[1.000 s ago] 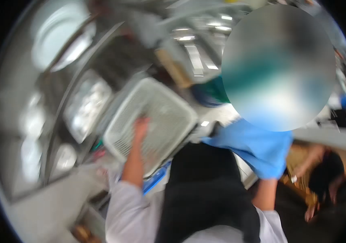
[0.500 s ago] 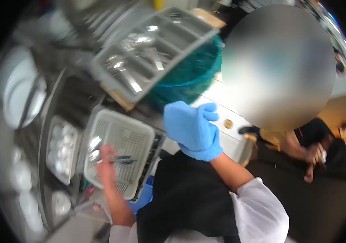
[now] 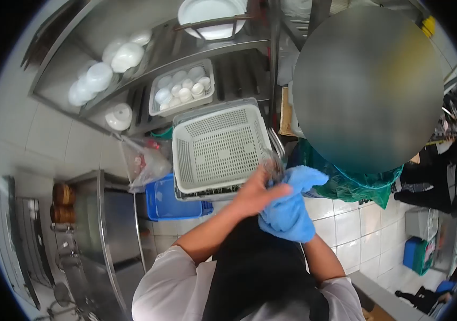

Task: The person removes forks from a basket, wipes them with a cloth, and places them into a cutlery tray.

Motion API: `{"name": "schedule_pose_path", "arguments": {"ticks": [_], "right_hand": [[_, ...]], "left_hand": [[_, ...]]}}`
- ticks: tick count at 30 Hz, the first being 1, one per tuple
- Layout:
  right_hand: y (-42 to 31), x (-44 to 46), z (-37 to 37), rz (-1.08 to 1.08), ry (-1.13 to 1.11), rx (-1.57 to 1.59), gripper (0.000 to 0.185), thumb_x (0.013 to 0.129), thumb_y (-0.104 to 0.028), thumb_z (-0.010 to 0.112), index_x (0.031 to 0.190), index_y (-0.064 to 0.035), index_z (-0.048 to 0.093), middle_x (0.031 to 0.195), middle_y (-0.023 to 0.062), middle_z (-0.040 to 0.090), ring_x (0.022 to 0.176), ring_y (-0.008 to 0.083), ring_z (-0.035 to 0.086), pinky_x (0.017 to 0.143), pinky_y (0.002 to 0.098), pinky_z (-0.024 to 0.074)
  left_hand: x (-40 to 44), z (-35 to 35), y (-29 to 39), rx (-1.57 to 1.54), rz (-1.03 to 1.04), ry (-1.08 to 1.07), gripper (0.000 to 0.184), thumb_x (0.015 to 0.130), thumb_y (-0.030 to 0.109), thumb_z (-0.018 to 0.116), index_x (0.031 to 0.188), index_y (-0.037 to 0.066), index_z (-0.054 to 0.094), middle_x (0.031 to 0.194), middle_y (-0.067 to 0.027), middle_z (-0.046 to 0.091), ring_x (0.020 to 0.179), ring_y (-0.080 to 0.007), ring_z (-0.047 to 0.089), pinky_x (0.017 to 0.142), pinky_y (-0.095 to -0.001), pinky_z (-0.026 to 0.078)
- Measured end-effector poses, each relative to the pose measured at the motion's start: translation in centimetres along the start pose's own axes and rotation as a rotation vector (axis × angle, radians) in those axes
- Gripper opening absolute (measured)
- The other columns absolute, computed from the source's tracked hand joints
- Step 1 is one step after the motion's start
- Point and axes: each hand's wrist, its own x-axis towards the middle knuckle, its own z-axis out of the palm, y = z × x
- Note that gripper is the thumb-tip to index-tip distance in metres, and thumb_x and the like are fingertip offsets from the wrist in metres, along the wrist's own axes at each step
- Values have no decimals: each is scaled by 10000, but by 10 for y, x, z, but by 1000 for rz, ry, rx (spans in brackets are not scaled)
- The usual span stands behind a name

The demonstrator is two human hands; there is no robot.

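My left hand (image 3: 254, 191) is closed around a bunch of metal cutlery (image 3: 275, 147), whose thin ends point up and away; some look like fork tines, but the exact kinds are unclear. A light blue cloth (image 3: 288, 216) wraps my right hand, hiding its fingers, with only the wrist (image 3: 318, 249) bare below. Both hands meet in front of my black apron (image 3: 260, 278), the left thumb against the cloth. Just beyond them, a white perforated plastic basket (image 3: 179, 155) rests on a darker crate.
White cups (image 3: 184, 94) fill a tray on the steel shelf behind the basket. Bowls (image 3: 99, 76) and plates (image 3: 212, 18) stand higher up. A blue bin (image 3: 165, 198) sits at left, a green bag-lined bin (image 3: 370, 184) at right. A blurred round patch covers the upper right.
My left hand has come out of the basket with the cutlery and moved right to the blue cloth. The view has turned, so the cutlery tray no longer shows.
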Motion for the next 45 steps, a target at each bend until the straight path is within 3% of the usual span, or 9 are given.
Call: {"name": "schedule_pose_path", "arguments": {"ticks": [6, 11, 19, 26, 28, 34, 36, 38, 45], "right_hand": [[-43, 42, -96, -183, 151, -302, 496, 597, -299, 723, 960, -36, 510, 940, 146, 543, 901, 281, 563, 783, 394, 447], [-81, 64, -109, -194, 174, -266, 659, 567, -420, 764, 1068, -36, 573, 1004, 127, 561, 973, 287, 572, 902, 386, 453], [-128, 77, -58, -302, 325, -96, 401, 734, -310, 680, 1003, -35, 568, 934, 101, 568, 904, 245, 577, 843, 361, 473], [-138, 58, -5, -224, 705, 297, 196, 880, -214, 607, 946, -35, 563, 872, 78, 574, 843, 208, 582, 791, 340, 490], [-143, 48, 27, -155, 654, 389, 154, 921, -187, 586, 929, -34, 562, 855, 72, 575, 826, 197, 583, 776, 334, 495], [-147, 39, 87, 127, -39, 551, 211, 978, -206, 529, 1102, -44, 582, 967, 109, 597, 925, 246, 583, 799, 345, 470], [-153, 44, 87, -121, -141, -122, 212, 935, -212, 560, 1057, -46, 605, 952, 131, 594, 913, 293, 581, 826, 385, 466], [-163, 41, 104, 201, 51, 378, 169, 896, -170, 577, 965, -23, 624, 899, 162, 582, 883, 309, 582, 787, 380, 479], [-180, 27, 120, 121, 46, 83, 133, 852, -136, 571, 889, -15, 615, 852, 163, 575, 847, 298, 582, 758, 378, 466]], "left_hand": [[-54, -20, -46, -21, 437, 1030, 497, 1021, 448, 406, 1291, 32, 438, 1162, -103, 539, 1080, -219, 536, 968, -367, 423], [-92, 33, -82, -9, 430, 336, 915, 813, 743, 569, 1331, 12, 382, 1221, -154, 506, 1147, -262, 527, 991, -413, 417], [-79, 60, -150, 232, 120, -89, 471, 739, 208, 768, 1169, 52, 652, 1193, -194, 651, 1145, -330, 607, 1009, -417, 459], [-178, -145, -178, 968, -26, 1169, 402, 637, -33, 641, 1030, 42, 673, 1057, -161, 665, 960, -363, 637, 830, -445, 523], [-174, -162, -162, -929, -5, 1476, 274, 777, 23, 625, 1044, 60, 671, 1059, -140, 670, 898, -323, 670, 720, -400, 570], [-178, -205, -157, -1274, 14, 796, 275, 874, 141, 553, 1124, 48, 620, 1079, -145, 655, 921, -309, 667, 748, -400, 573], [-178, -200, -146, -1227, 46, 532, 289, 907, 180, 529, 1151, 44, 604, 1085, -147, 650, 929, -304, 666, 757, -400, 574], [-173, -181, -131, -1129, 19, 325, 309, 939, 219, 505, 1177, 40, 587, 1092, -149, 645, 936, -299, 665, 767, -400, 575], [-105, -138, -57, -784, 62, 386, 270, 979, 207, 508, 1169, 39, 601, 998, -109, 660, 873, -234, 664, 740, -365, 574]]}}
